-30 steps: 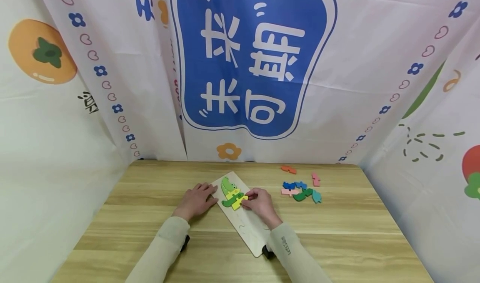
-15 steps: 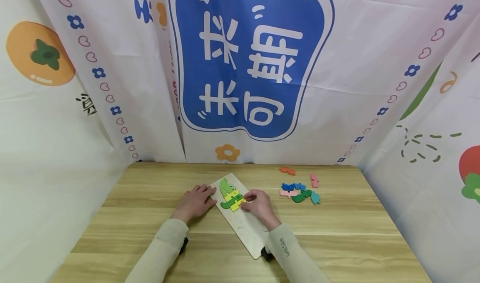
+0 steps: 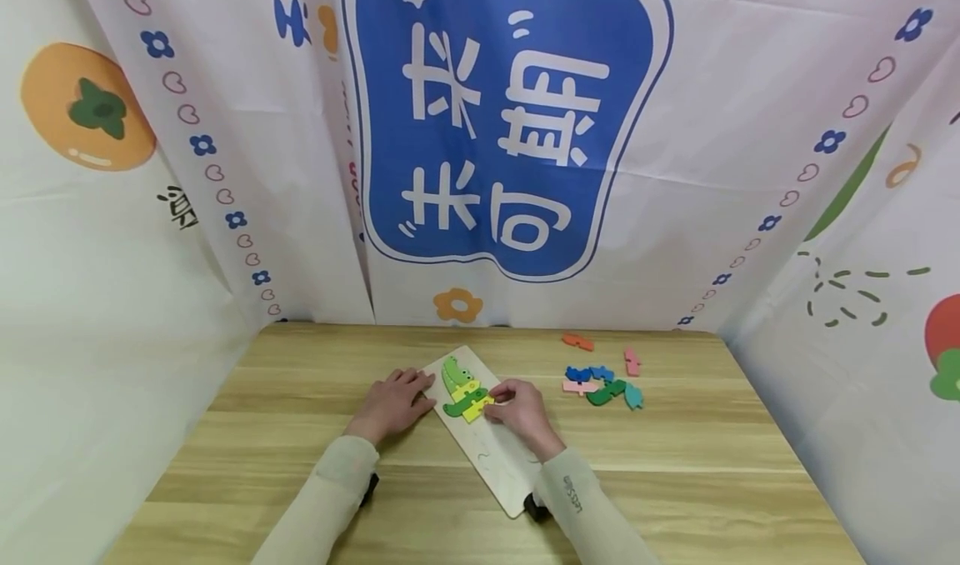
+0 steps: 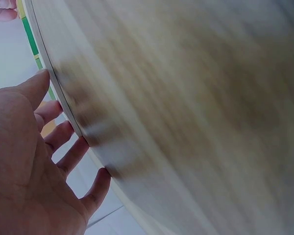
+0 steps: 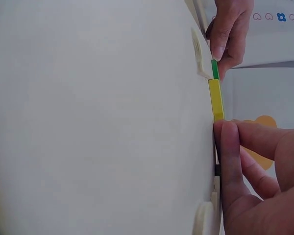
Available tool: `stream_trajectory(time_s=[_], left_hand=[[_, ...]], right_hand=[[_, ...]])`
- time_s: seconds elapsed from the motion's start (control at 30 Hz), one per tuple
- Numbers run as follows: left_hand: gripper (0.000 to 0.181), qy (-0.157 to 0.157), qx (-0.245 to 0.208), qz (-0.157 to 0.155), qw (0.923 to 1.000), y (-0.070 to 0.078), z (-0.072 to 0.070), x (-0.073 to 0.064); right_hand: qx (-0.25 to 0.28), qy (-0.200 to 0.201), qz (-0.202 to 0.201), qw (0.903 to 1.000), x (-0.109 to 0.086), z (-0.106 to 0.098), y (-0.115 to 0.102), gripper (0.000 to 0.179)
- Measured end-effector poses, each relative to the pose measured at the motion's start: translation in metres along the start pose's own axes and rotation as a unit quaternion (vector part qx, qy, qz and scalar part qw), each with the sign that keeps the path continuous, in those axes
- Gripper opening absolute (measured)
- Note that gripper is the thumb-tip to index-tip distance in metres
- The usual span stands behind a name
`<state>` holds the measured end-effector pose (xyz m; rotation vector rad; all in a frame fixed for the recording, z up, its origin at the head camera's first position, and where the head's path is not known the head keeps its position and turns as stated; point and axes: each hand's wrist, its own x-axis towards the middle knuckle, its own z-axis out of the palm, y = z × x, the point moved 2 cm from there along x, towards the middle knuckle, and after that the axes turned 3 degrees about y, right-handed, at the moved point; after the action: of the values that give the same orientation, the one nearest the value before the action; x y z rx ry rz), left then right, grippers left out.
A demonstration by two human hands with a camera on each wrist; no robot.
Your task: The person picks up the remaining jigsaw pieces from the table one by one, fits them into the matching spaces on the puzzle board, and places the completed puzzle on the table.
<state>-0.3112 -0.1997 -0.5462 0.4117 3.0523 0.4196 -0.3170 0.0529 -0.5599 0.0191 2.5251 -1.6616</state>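
Note:
A pale wooden puzzle board (image 3: 501, 469) lies slantwise on the table. At its upper end a green crocodile head (image 3: 454, 373) sits above joined yellow and green pieces. My right hand (image 3: 522, 417) pinches the right end of the lowest yellow puzzle piece (image 3: 473, 413) between thumb and finger; in the right wrist view that yellow piece (image 5: 216, 98) lies flat at the fingertips. My left hand (image 3: 390, 402) rests on the table, fingers spread, beside the board's left edge. In the left wrist view the left hand's fingertips (image 4: 104, 174) touch down on the table side.
Right of the board lie loose puzzle pieces: an orange one (image 3: 578, 342), a pink one (image 3: 632, 362), and a cluster with a dark blue piece (image 3: 577, 373), a green piece (image 3: 606, 393) and a teal piece (image 3: 634, 396). A printed cloth (image 3: 300, 215) hangs behind the wooden table (image 3: 712, 465).

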Motion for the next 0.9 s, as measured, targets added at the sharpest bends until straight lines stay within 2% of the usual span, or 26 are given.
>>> stream_trajectory(time_s=[0.23, 0.4, 0.6, 0.7, 0.9], left_hand=[[0.054, 0.001, 0.006, 0.005, 1.0000, -0.001, 0.000, 0.001], [0.054, 0.003, 0.009, 0.006, 0.9999, -0.002, -0.001, 0.001], [0.054, 0.000, 0.009, 0.005, 0.9999, -0.002, -0.001, 0.000], [0.055, -0.003, 0.010, 0.004, 0.9999, -0.003, 0.000, 0.000], [0.055, -0.009, 0.010, 0.000, 0.9999, -0.003, 0.000, 0.000]], right_hand=[[0.028, -0.026, -0.007, 0.9992, 0.001, -0.003, 0.000, 0.025], [0.057, -0.053, -0.017, 0.9968, 0.002, -0.016, -0.001, 0.027], [0.034, -0.006, -0.006, 0.9994, 0.006, -0.042, 0.001, 0.028], [0.022, 0.021, -0.014, 0.9994, 0.007, -0.057, 0.004, 0.030], [0.027, 0.045, -0.021, 0.9984, 0.009, -0.085, 0.009, 0.032]])
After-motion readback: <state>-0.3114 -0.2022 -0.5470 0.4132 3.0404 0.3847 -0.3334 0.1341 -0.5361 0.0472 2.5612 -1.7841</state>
